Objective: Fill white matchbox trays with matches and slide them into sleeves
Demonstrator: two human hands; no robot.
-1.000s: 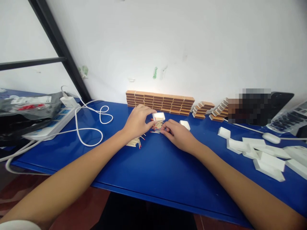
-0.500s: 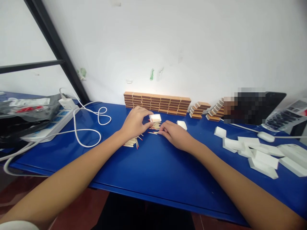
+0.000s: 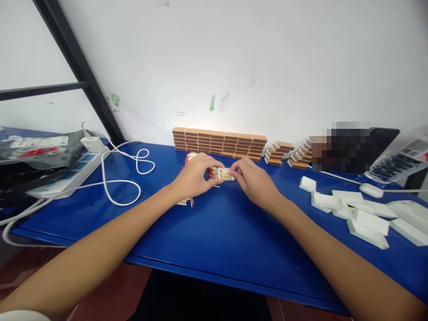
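My left hand (image 3: 195,176) is closed around the left end of a small white matchbox tray (image 3: 230,179) full of matches. A bunch of red-headed matches (image 3: 211,173) sticks out of the tray's left end, between my left thumb and fingers. At the tray's right end, my right hand (image 3: 254,182) pinches what looks like a single match lying over the others; its fingertips hide part of it. Loose matches (image 3: 191,156) lie behind my left hand, and a few more (image 3: 184,202) show below its wrist.
Stacked matchboxes (image 3: 219,143) line the wall, with shorter leaning stacks (image 3: 279,152) to their right. Several white trays (image 3: 368,221) lie heaped at right near a dark phone (image 3: 384,147). White cables (image 3: 122,182) and a power strip (image 3: 78,171) occupy the left of the blue table (image 3: 214,236).
My right hand has moved up and right from the tabletop to the tray's end. The tray in my left hand now sits lower and further right, its matches facing up.
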